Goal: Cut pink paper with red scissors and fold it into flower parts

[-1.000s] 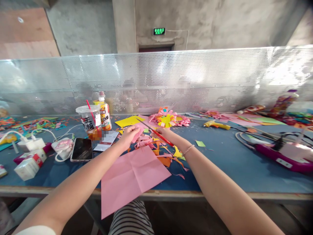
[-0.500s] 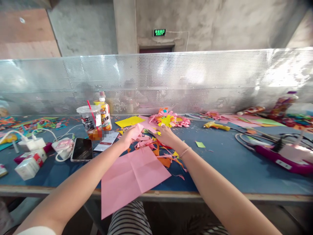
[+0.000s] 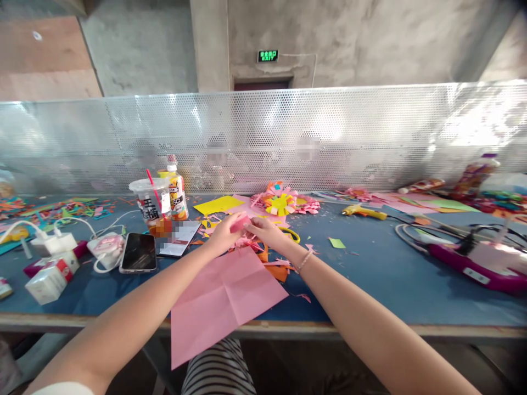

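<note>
My left hand (image 3: 222, 235) is closed on a small folded piece of pink paper (image 3: 239, 223), over the middle of the table. From the right, the fingers of my right hand (image 3: 267, 232) pinch the same piece. A yellow loop (image 3: 295, 235), which looks like a scissors handle, shows just beyond my right wrist. Nearer to me, a large creased pink sheet (image 3: 222, 302) hangs partly over the table edge. Paper scraps (image 3: 276, 271) in orange and pink lie under and beside my hands. Behind them sits a pink paper flower with a yellow centre (image 3: 280, 204).
To the left stand a plastic cup (image 3: 149, 206) with a straw and a bottle (image 3: 178, 192), near a phone (image 3: 139, 252) and chargers (image 3: 53, 263). A yellow glue gun (image 3: 364, 212) and a purple power strip (image 3: 469, 269) lie right. A perforated metal screen (image 3: 263, 137) closes the back.
My right hand has come left and toward me from the scraps, meeting my left hand at the pink piece. The yellow loop now shows beside my right wrist.
</note>
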{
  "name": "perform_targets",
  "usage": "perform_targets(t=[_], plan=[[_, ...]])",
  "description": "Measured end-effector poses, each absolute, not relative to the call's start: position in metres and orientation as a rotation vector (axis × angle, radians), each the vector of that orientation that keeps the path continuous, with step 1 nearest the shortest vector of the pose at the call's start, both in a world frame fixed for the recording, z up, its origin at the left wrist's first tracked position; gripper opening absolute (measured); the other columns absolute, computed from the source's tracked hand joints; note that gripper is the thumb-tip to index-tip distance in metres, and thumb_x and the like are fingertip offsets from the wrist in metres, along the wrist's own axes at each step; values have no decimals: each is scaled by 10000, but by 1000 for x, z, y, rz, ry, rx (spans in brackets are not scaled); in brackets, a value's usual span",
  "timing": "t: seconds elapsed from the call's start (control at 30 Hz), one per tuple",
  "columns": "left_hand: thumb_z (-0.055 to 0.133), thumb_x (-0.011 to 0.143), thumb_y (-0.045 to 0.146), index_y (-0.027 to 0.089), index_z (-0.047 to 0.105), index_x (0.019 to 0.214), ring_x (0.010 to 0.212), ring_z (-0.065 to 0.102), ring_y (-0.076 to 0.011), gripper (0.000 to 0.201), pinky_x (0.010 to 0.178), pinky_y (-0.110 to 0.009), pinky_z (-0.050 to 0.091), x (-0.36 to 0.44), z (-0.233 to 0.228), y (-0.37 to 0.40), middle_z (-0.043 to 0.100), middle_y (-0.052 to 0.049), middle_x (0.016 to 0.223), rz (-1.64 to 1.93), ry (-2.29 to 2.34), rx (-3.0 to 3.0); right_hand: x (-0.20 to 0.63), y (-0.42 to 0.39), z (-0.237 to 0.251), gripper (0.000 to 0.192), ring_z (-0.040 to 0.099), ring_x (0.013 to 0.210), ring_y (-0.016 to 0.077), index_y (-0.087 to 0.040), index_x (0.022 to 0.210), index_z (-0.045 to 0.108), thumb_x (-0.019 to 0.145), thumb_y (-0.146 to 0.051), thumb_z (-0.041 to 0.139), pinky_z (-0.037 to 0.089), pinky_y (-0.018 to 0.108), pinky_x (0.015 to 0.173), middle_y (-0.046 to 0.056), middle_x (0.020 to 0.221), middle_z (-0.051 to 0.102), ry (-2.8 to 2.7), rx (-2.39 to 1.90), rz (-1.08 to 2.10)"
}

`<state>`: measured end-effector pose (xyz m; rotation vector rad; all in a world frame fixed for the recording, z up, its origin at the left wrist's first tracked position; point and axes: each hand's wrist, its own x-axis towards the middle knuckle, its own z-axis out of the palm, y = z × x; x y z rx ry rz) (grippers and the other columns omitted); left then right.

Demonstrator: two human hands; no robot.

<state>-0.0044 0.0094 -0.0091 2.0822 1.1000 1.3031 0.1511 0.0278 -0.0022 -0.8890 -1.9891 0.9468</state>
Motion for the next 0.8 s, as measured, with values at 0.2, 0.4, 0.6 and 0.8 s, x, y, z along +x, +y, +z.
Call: perform_targets(t=[0.2,0.4,0.6,0.8], plan=[[526,726,371,191,465,1186,1173,391,-208,497,985,-355,288,-3,-3,1,454,-84,1264,1280,1109,2093,153,35,-3,88,547,544,97,-167,626,456,706,-205,452,435,196,497,-13,574,534,-1900,-962,900],[494,753,296,167,554,1018,1012,519,-180,301,877,-324,390,-5,-2,7,574,-86,1097,1308,1007,1948,155,38,-1,81,527,532,89,-157,652,472,614,-100,430,419,180,473,-25,564,514,-1851,-905,941],[608,651,214,166,440,992,663,575,-126,383,621,-271,457,-7,-8,13,594,-26,780,1381,984,1731,152,27,3,120,532,577,91,-155,732,482,614,-138,476,445,199,524,-18,636,534,-1817,-762,1146],[636,606,168,155,483,962,734,570,-132,387,660,-265,449,-4,-7,10,595,-54,861,1342,961,1699,153,33,1,121,493,519,79,-146,690,496,677,-265,520,415,197,487,-30,578,484,-1840,-839,893]])
